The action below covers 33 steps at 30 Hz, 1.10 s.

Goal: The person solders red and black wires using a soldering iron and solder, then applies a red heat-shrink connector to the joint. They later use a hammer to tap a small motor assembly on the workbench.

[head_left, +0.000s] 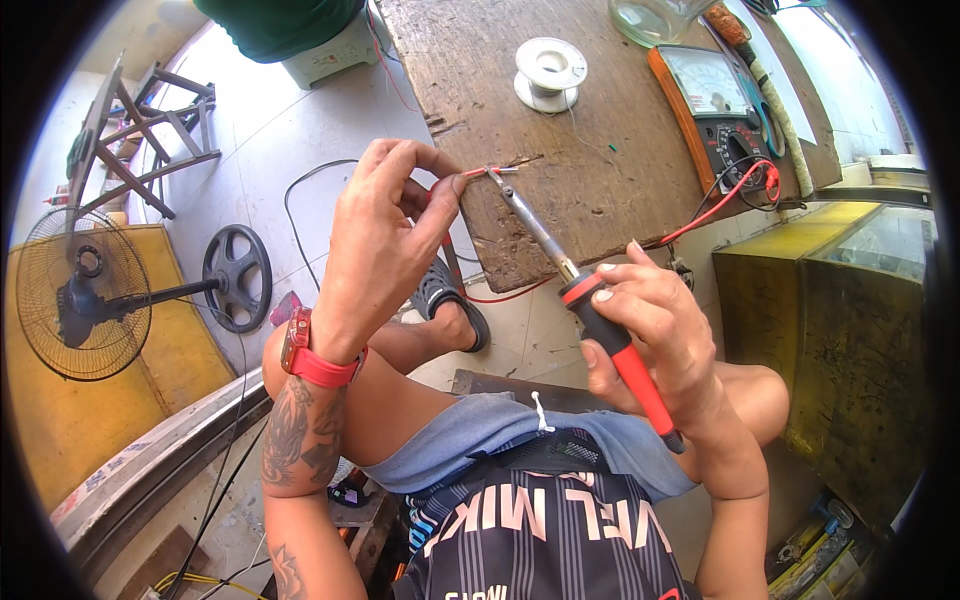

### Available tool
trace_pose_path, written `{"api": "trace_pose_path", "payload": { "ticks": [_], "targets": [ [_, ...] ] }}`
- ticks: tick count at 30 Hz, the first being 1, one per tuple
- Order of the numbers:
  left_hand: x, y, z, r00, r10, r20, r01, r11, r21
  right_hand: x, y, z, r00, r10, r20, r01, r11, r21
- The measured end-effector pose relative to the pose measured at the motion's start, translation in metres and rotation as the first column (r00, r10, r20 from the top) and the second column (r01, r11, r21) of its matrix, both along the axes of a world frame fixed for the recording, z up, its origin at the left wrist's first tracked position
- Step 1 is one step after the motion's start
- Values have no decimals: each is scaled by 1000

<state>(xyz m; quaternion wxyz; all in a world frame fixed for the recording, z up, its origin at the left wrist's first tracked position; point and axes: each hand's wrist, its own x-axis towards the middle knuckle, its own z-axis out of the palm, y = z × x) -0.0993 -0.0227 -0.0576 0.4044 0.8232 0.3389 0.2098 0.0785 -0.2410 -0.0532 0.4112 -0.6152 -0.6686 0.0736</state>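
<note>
Between thumb and forefinger, my left hand (385, 235) pinches a thin red wire (474, 173) over the near left corner of the wooden table (600, 185). My right hand (655, 325) is wrapped round the red and black handle of a soldering iron (540, 230), which slants up and to the left. The iron's tip is at the end of the red wire; whether they touch I cannot tell. Beyond the tip, a white spool of solder (550, 72) stands on the table, a thin strand trailing from it toward the right.
An orange and black analog multimeter (710, 105) with red and black leads lies on the table's right side, near a glass jar (655, 18). A standing fan (85, 290) is at the left. A yellowish glass-topped cabinet (830, 320) stands at the right.
</note>
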Motion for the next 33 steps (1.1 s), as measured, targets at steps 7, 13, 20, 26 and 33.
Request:
{"api": "trace_pose_path", "payload": {
  "ticks": [7, 13, 20, 26, 33],
  "targets": [
    [1, -1, 2, 1000, 10, -1, -10, 1000, -24, -5, 0, 7, 995, -8, 104, 9, 1000, -11],
    [2, -1, 3, 1000, 11, 2, -11, 999, -43, -8, 3, 13, 985, -13, 173, 16, 1000, -13],
    [1, 1, 1, 1000, 5, 15, -4, 999, -31, -11, 4, 19, 975, -12, 221, 20, 999, -34],
    [2, 3, -1, 999, 5, 38, -3, 999, -33, -11, 4, 20, 972, -11, 233, 22, 999, -47],
    [3, 5, 3, 1000, 5, -5, -5, 999, -37, -11, 3, 22, 972, -4, 234, 18, 998, -60]
  ]
}}
